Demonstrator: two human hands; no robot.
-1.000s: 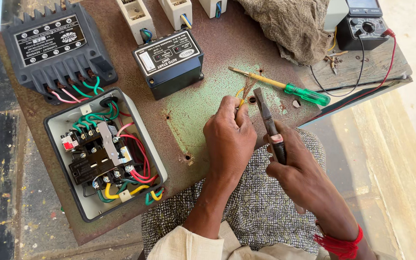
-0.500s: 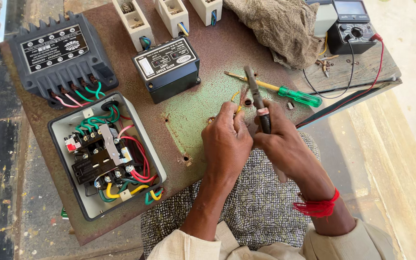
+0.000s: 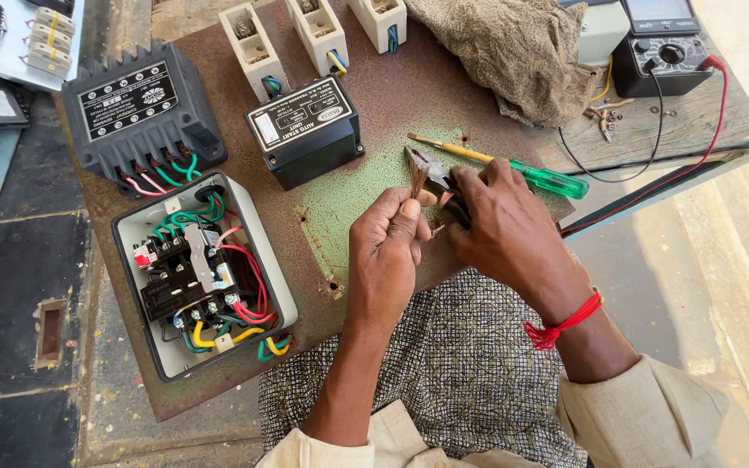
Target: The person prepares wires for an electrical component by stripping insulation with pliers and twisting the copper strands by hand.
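Note:
My left hand (image 3: 387, 247) pinches a short bundle of bare copper wire strands (image 3: 417, 178) upright between thumb and fingers. My right hand (image 3: 500, 227) grips dark pliers (image 3: 431, 173), whose jaws sit against the strands near their top. Both hands hover over a rusty metal plate (image 3: 392, 104) with a worn green patch. A red thread is tied around my right wrist.
A green-handled screwdriver (image 3: 522, 172) lies just beyond my hands. An open starter box (image 3: 197, 273) with coloured wires, a black cover (image 3: 136, 113), a black relay unit (image 3: 305, 130), white fuse holders (image 3: 253, 35), a rag (image 3: 513, 52) and a multimeter (image 3: 661, 48) with leads surround them.
Both hands have stayed over the green patch while my right hand turned the pliers from upright to angled onto the wire strands. The view has shifted slightly.

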